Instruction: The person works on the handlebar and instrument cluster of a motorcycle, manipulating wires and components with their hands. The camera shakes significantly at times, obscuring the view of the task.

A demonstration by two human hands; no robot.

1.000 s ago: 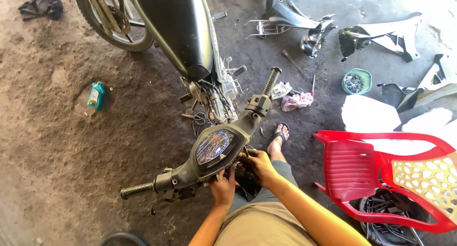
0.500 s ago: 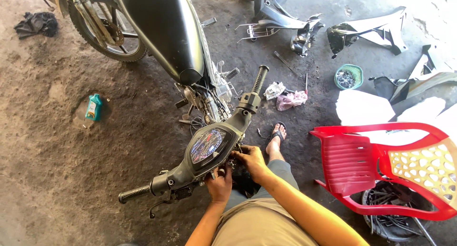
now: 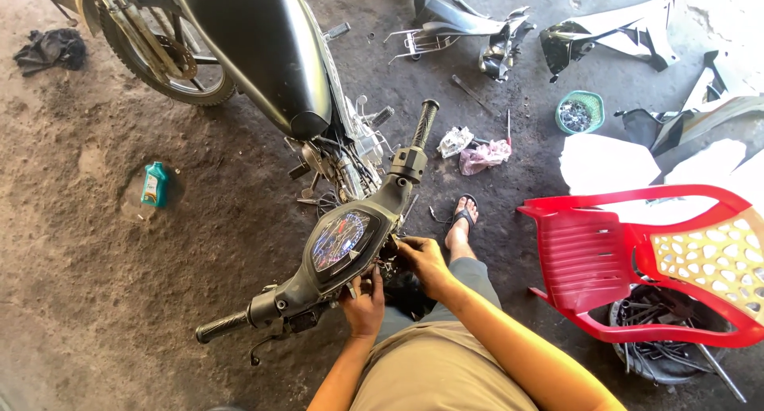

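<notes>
Motorcycle fills the dirt floor, its stiff, awkward handlebar assembly, with glossy speedometer likely fragile, lying nearest the person, left hand gripping its underside, right hand curled round its rear edge, red chair beside.

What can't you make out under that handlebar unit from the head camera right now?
- Left hand fingertips: hidden under the handlebar unit, head view.
- Whatever the right hand touches: in shadow behind the unit.
- Green basket contents: too small.
- Front wheel: covered by the person's lap.
</notes>
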